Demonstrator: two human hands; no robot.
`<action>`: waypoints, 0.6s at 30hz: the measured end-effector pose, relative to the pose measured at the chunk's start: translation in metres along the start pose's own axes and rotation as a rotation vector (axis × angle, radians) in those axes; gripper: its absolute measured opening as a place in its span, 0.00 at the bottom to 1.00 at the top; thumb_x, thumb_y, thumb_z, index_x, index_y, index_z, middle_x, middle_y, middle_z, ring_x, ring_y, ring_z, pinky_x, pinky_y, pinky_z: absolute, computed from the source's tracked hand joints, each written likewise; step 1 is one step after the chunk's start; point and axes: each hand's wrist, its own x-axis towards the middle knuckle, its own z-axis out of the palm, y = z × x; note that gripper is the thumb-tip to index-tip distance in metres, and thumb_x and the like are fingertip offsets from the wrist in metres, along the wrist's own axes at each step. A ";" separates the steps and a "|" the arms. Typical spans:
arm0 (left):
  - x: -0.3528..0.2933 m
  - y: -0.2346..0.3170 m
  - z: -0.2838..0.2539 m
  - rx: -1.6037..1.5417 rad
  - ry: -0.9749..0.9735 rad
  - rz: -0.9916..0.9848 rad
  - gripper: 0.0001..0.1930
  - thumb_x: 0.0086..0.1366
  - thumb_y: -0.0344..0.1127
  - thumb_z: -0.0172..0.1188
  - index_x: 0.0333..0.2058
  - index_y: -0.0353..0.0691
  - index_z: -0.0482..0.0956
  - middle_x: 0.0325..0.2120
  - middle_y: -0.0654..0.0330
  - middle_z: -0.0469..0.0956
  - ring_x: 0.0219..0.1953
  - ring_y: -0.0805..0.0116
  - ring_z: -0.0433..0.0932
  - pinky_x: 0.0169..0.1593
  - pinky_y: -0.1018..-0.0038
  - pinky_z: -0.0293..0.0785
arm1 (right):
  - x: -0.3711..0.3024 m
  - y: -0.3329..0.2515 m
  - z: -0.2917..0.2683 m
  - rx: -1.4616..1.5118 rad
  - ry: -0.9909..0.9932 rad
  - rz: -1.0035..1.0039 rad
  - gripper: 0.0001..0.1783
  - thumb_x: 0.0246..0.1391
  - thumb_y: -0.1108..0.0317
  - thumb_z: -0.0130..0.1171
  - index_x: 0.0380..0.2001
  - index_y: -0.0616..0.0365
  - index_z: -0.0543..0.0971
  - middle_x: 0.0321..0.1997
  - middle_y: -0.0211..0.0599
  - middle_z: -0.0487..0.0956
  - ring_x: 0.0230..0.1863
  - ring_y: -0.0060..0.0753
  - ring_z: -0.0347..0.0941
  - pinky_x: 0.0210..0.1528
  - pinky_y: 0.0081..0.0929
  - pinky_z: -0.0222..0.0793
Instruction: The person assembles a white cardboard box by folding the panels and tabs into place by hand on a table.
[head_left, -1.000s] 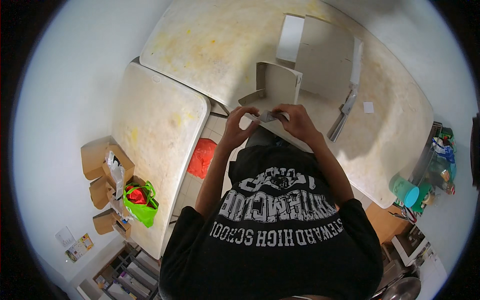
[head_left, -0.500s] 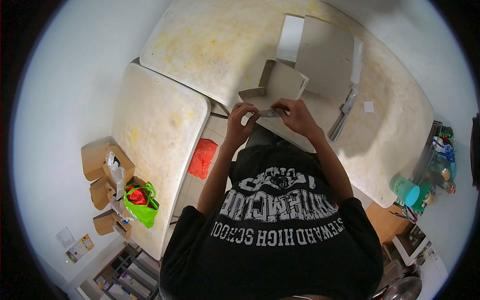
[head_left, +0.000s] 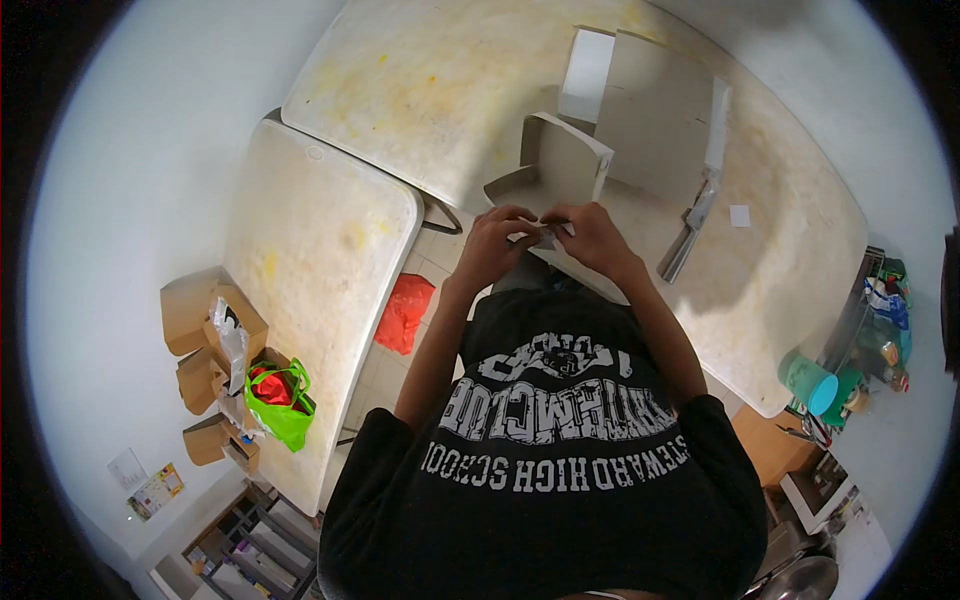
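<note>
Near the table's front edge my left hand (head_left: 493,243) and my right hand (head_left: 594,240) meet, fingertips almost touching. Both are closed in a pinch on a small greyish strip (head_left: 546,241), mostly covered by the fingers; its kind cannot be made out. Just beyond them stands an unfolded cardboard box (head_left: 570,165), grey inside, with raised flaps. Behind it to the right lies a larger cardboard panel (head_left: 655,110) with white outer sides. A folded grey and white strip (head_left: 682,248) rests on the table to the right of my right hand.
A white paper square (head_left: 739,216) lies on the stained table (head_left: 420,110). A turquoise tub (head_left: 808,382) stands at the right corner. Small brown boxes (head_left: 205,325) and a green bag (head_left: 285,405) sit on the left table. A red plastic bag (head_left: 404,313) shows on the floor between the tables.
My hands have come closer together, mainly the left one moving right, and the strip between them is more hidden. The near box's back flap stands up more.
</note>
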 end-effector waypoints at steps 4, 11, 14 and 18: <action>0.011 -0.010 0.006 0.063 -0.254 -0.135 0.10 0.58 0.42 0.66 0.36 0.46 0.86 0.34 0.58 0.83 0.43 0.55 0.80 0.54 0.59 0.70 | 0.002 0.010 0.008 -0.099 -0.028 -0.057 0.08 0.51 0.74 0.60 0.36 0.62 0.81 0.35 0.47 0.83 0.37 0.51 0.80 0.42 0.36 0.76; 0.020 -0.037 0.077 0.385 -0.240 -0.199 0.10 0.60 0.45 0.62 0.38 0.52 0.87 0.35 0.58 0.84 0.43 0.54 0.81 0.55 0.54 0.67 | -0.005 0.032 0.015 -0.042 0.161 -0.030 0.09 0.53 0.68 0.60 0.37 0.59 0.81 0.32 0.49 0.82 0.35 0.50 0.81 0.40 0.40 0.75; 0.019 -0.050 0.100 0.371 -0.101 -0.134 0.09 0.55 0.43 0.64 0.34 0.53 0.88 0.30 0.54 0.83 0.38 0.55 0.81 0.54 0.53 0.65 | -0.028 0.065 0.029 0.050 0.342 0.123 0.11 0.55 0.65 0.60 0.37 0.62 0.80 0.32 0.48 0.83 0.33 0.47 0.81 0.38 0.37 0.75; 0.031 -0.047 0.106 0.312 -0.243 -0.207 0.11 0.59 0.44 0.62 0.39 0.53 0.87 0.36 0.53 0.84 0.39 0.50 0.82 0.50 0.54 0.72 | -0.044 0.092 0.044 0.237 0.250 0.559 0.14 0.59 0.63 0.58 0.38 0.66 0.78 0.31 0.46 0.83 0.31 0.34 0.82 0.35 0.31 0.76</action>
